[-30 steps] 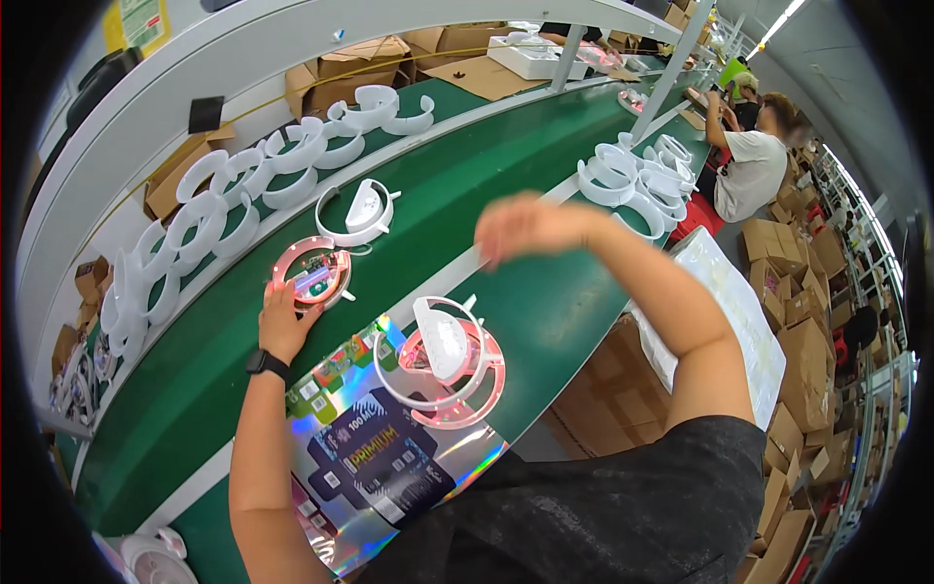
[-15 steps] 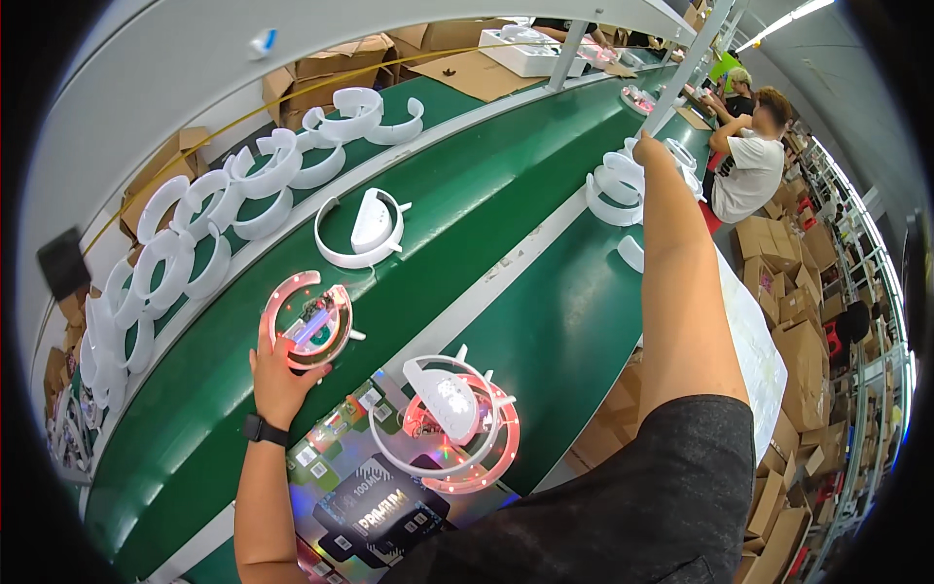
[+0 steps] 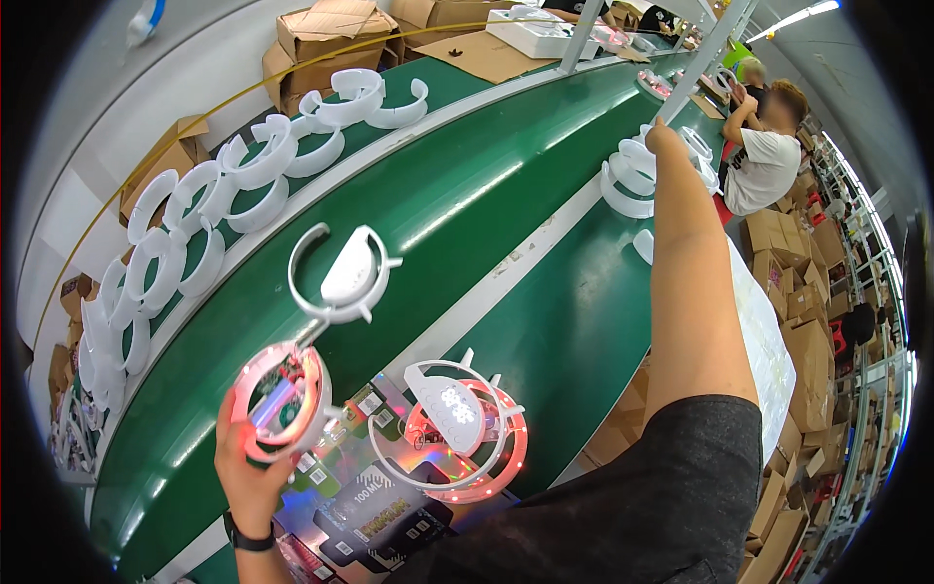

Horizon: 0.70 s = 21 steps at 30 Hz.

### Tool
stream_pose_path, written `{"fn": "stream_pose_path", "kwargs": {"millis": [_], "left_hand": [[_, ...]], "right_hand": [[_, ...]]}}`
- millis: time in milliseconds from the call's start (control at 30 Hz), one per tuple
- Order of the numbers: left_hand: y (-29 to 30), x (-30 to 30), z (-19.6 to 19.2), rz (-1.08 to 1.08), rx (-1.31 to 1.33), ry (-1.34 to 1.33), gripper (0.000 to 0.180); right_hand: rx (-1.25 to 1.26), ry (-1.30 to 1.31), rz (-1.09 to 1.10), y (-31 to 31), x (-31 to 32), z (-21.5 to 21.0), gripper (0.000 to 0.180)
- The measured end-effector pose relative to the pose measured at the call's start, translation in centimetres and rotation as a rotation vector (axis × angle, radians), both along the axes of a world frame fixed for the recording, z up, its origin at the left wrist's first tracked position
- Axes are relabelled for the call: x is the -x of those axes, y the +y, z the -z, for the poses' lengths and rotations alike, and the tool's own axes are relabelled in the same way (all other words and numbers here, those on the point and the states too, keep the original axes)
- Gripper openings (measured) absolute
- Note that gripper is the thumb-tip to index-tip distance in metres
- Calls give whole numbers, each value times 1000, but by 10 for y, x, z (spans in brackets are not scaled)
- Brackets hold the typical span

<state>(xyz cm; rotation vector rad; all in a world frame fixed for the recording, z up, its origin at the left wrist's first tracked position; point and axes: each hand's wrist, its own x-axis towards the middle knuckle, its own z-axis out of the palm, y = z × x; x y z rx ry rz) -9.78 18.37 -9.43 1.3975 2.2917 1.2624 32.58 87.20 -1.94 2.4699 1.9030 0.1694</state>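
Far to the left, a long row of white open plastic rings (image 3: 195, 234) lies along the far edge of the green conveyor belt (image 3: 467, 185), with brown cardboard boxes (image 3: 331, 39) beyond them. Lower down, the left hand (image 3: 255, 477) wears a black wristband (image 3: 248, 537) and grips a round white ring light glowing red with an exposed circuit board (image 3: 277, 401); the fingers curl around its lower rim, clamping it, and the ring is held tilted above the near edge of the belt. Just above it, on the belt, rests a white open ring with a white oval pad on it (image 3: 342, 277). To its right, near the belt's edge, a second white ring frame lit red underneath (image 3: 452, 428) sits partly over dark printed cartons (image 3: 375, 506). Farther right, the right arm stretches far up the belt, and the right hand (image 3: 662, 134) reaches a stack of white rings (image 3: 637, 175); whether those fingers are spread or pinching cannot be told. Beyond, another person in a white shirt (image 3: 764, 165) sits by stacked boxes.
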Motion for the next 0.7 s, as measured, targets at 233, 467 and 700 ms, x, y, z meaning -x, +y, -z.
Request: {"fn": "stream_pose_path", "kwargs": {"millis": [233, 467, 700], "left_hand": [[-80, -63, -24, -139, 21, 75, 70], [-161, -123, 37, -176, -168, 347, 73], [-166, -148, 49, -338, 78, 164, 72]], "right_hand": [[4, 15, 3, 25, 4, 16, 63], [34, 79, 67, 44, -3, 26, 67], [-75, 79, 35, -3, 34, 30, 64]]}}
